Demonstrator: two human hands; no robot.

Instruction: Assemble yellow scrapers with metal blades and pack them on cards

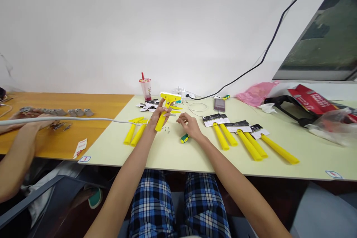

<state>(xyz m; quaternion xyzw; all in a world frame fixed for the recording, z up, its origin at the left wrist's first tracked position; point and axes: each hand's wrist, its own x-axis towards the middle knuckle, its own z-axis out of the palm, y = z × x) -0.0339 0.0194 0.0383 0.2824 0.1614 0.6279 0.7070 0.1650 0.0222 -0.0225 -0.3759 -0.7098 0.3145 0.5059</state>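
My left hand [158, 113] is wrapped round the handle of a yellow scraper [170, 97], its wide head tilted up and away from me. To its right, my right hand [191, 125] is closed in a pinch above the table; anything between the fingertips is too small to make out. Just below that hand lies a green and yellow screwdriver [184, 138], partly hidden by it. Small screws [166, 130] are scattered between my hands. Left of my left forearm, yellow scraper parts [129, 134] lie on the table.
Several yellow scrapers [249, 145] with black and white cards lie at right. Behind stand a plastic cup [145, 88] and a small dark box [219, 104]. A white cable [83, 118] crosses at left, near a co-worker's hands [33, 115]. A pink bag [256, 93] lies far right.
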